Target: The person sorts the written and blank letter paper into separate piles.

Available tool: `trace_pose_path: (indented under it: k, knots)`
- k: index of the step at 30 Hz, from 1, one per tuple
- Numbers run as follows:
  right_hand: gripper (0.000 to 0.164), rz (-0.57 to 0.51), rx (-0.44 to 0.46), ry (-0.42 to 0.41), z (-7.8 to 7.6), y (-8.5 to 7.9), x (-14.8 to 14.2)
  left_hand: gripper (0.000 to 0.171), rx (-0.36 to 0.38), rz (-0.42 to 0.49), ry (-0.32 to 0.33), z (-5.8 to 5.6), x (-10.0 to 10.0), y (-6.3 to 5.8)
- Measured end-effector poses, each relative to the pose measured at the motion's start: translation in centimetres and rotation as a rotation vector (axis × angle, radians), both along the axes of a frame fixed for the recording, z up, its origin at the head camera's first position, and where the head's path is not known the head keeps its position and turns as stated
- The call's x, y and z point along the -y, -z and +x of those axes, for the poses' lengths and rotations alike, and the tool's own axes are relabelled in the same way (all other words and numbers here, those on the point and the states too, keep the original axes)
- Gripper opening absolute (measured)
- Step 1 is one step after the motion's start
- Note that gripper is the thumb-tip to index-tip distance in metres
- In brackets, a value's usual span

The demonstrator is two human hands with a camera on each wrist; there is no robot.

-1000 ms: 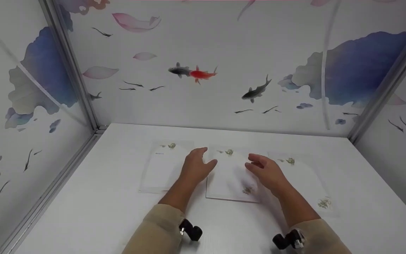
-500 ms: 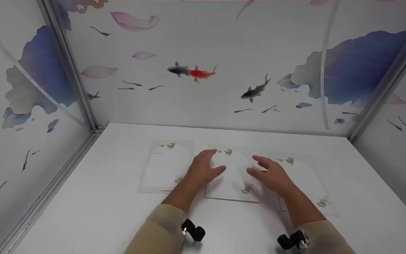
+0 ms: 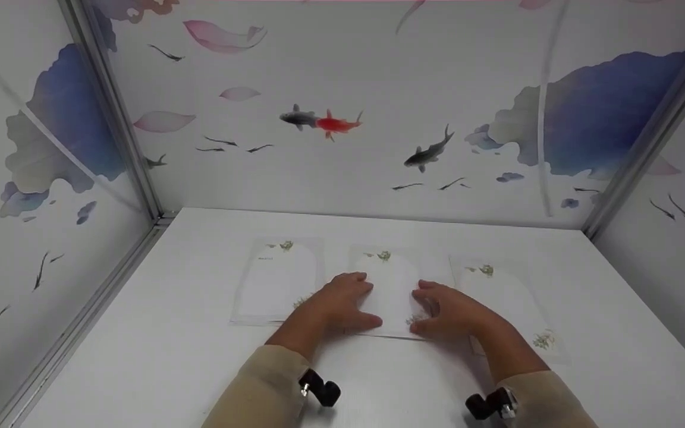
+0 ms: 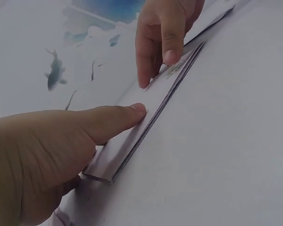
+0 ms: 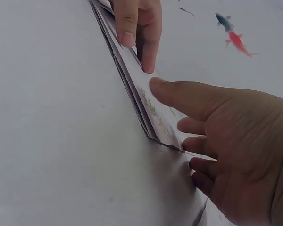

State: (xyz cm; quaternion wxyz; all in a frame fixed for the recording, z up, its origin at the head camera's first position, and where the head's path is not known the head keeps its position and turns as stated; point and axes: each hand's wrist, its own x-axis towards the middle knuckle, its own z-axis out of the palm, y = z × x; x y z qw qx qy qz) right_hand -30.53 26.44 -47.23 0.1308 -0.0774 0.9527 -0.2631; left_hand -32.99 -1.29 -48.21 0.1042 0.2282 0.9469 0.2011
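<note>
In the head view a pale stack of printed sheets, with small green plant motifs, lies at the middle of the white table between both hands. My left hand is at its left side, thumb extended over the near part of the top sheet. Along the right side is my right hand, its fingers at the edge and its thumb over the near right corner. In the right wrist view the stack shows several layers at its near edge. Neither hand visibly pinches the sheets; contact under the palms is hidden.
A similar printed sheet pile lies to the left, another to the right, both near the hands. White panels painted with fish and petals enclose the back and sides. Metal posts stand at the corners.
Both hands have come down and nearer to the stack's front edge, thumbs now low over its near part. The left hand first shifted right. The sheet piles appear to stay in place.
</note>
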Motion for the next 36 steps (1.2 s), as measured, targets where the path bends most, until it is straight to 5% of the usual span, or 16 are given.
trace_pose_path:
  k: [4,14,22,31,36]
  knots:
    - [0.091,0.043,0.003,-0.052,0.1,0.0,-0.1,0.090,0.005,-0.037,0.000,0.3,-0.1,-0.2]
    - [0.089,0.068,-0.006,-0.030,0.0,0.2,0.0,0.091,-0.003,-0.046,0.005,0.5,-0.1,-0.3]
    - [0.080,0.019,-0.036,-0.041,-0.2,0.2,-0.2,0.080,-0.024,-0.026,0.001,0.2,-0.2,-0.3]
    - [0.071,-0.027,-0.077,0.076,-0.3,0.3,0.0,0.070,-0.156,-0.079,0.019,-0.6,-0.6,0.2]
    - [0.068,0.032,-0.096,0.055,-0.4,0.2,0.1,0.070,-0.157,-0.078,0.001,-0.5,-0.6,0.1]
